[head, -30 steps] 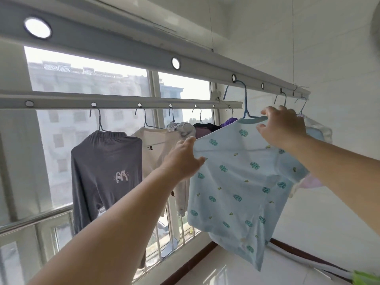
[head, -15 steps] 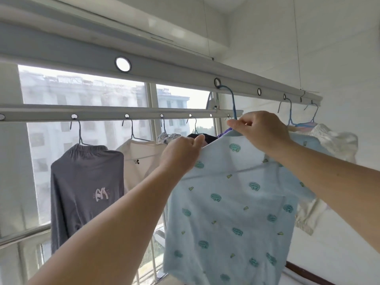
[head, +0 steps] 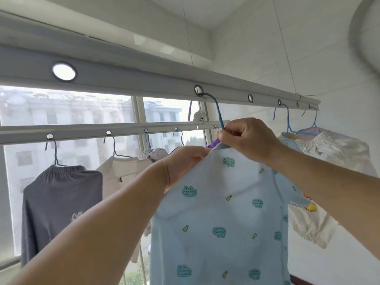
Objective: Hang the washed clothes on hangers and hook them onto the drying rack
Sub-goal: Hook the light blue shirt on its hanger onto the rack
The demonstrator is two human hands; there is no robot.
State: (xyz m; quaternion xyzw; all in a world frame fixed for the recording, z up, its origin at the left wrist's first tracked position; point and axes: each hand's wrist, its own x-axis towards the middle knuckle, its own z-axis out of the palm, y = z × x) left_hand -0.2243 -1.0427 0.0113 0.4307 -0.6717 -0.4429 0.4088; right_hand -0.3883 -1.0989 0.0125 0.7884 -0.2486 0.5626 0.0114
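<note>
While both of your forearms reach up from the bottom of the view, your left hand [head: 183, 161] pinches the left shoulder of the pale blue crocodile-print top [head: 218, 212], fingers curled into the fabric. Your right hand [head: 248, 138] is clamped on the neck of the blue hanger [head: 218, 112], just above the collar, with thumb and fingers closed round the wire. The top hangs between your hands, its body falling straight down out of the frame.

Follow the wire upward: its hook passes through one of the round holes in the near rail [head: 226, 89] of the drying rack. So the hooking step looks nearly done; whether the hook is fully seated or only caught by its tip is too fine to tell.

Next, you likely need to ease the weight onto the hole, check the hook sits deep, then let go with the right hand first. Use the left to tug the shoulder flat so the top hangs level.

Further right on that rail, two more blue hangers carry a pale crumpled garment [head: 333, 145]. On the far rail [head: 82, 131] by the window hang a grey garment [head: 61, 198] and a cream one [head: 123, 171].
</note>
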